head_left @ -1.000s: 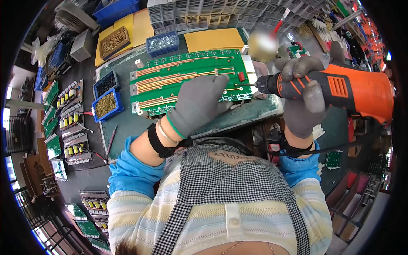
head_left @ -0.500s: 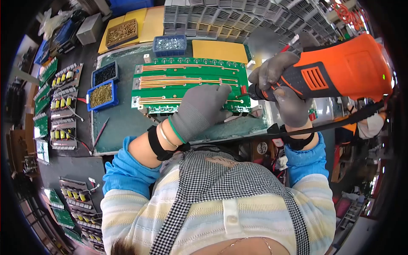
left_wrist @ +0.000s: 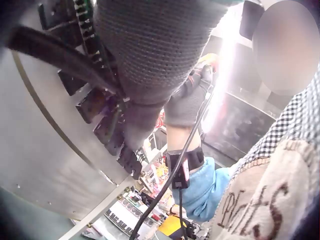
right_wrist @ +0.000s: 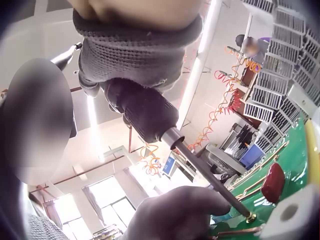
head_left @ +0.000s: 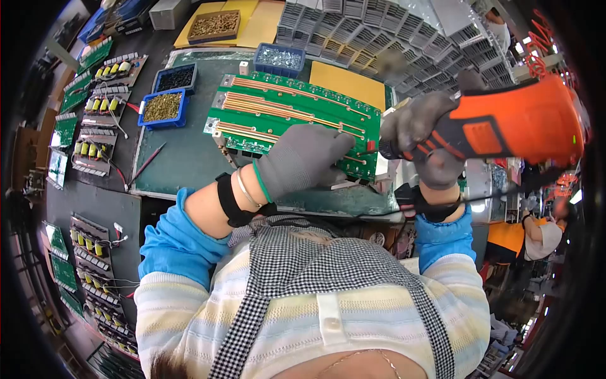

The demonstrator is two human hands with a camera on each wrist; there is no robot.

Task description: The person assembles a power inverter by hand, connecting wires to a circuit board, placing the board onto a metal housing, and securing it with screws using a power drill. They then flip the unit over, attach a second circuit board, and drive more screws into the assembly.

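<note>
A green circuit board [head_left: 268, 96] with long copper bars lies on the bench, raised on small posts. Across its front right part rests my left hand [head_left: 303, 161] in a grey glove, its fingertips beside the bit. My right hand [head_left: 413, 123], also gloved, grips an orange and black electric screwdriver [head_left: 524, 120] that points left at the board's right end. In the right wrist view, the bit's tip meets a brass-coloured screw [right_wrist: 251, 218] on the board, near a red component [right_wrist: 273, 182]. The left wrist view shows the gloved left hand against the side of the board with its row of black parts.
Left of the board stand a blue tray of brass-coloured pieces [head_left: 161, 108] and a tray of black pieces [head_left: 177, 78]. Behind are a tray of silvery pieces [head_left: 278, 60] and stacked grey metal parts [head_left: 353, 31]. Assembled boards [head_left: 104, 101] line the left side; a pen [head_left: 150, 165] lies nearer.
The screwdriver has come leftward, its bit reaching the board's right end. The left hand stays on the board. The head view has shifted and turned.
</note>
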